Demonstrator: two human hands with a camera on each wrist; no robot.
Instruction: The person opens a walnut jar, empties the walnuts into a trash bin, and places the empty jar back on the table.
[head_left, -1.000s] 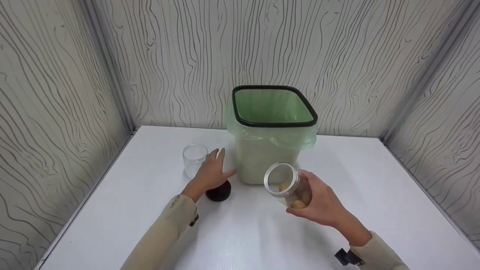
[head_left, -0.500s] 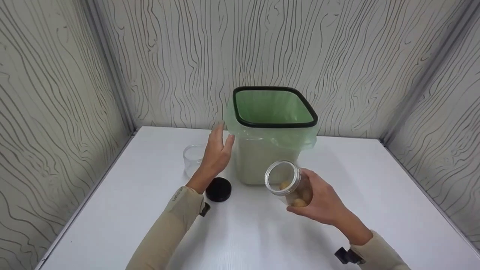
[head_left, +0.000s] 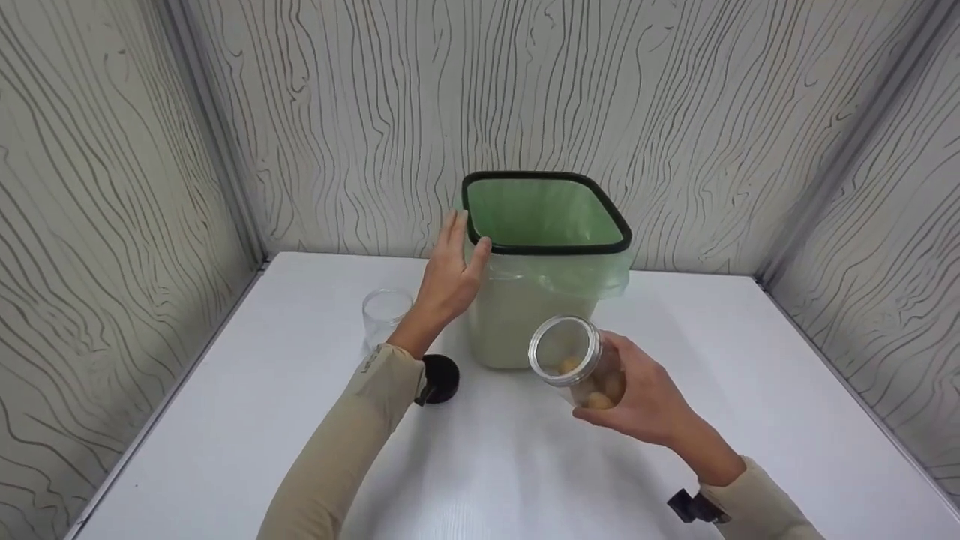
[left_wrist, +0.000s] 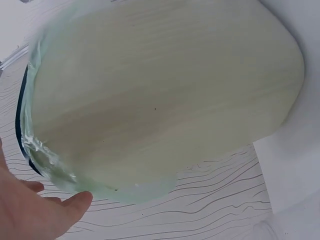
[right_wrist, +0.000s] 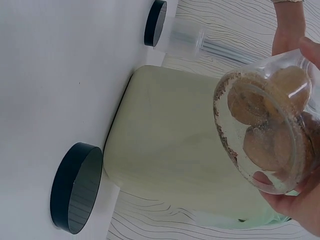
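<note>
My right hand (head_left: pixel 649 394) grips a clear jar (head_left: pixel 585 371), its lidless mouth tilted up and to the left. Several round brown pieces that look like cookies (right_wrist: pixel 262 145) lie inside, with crumbs around the jar's base in the right wrist view. A pale trash can (head_left: pixel 532 322) stands ahead, lined with a green bag (head_left: pixel 540 210) under a black rim ring (head_left: pixel 559 249). At its left front corner is my left hand (head_left: pixel 450 277), fingers extended by the rim. The left wrist view shows its fingertips by the bag's folded edge; whether they touch it I cannot tell.
Left of the can stands a second clear jar (head_left: pixel 384 307), partly behind my left forearm. A black lid (head_left: pixel 441 379) lies on the white table (head_left: pixel 480 465) nearby. Another black lid (right_wrist: pixel 75 187) shows in the right wrist view. Patterned walls (head_left: pixel 360 112) enclose the table.
My left hand has risen from above the black lid, moving forward and right to the trash can's rim. My right hand and the jar have stayed nearly in place.
</note>
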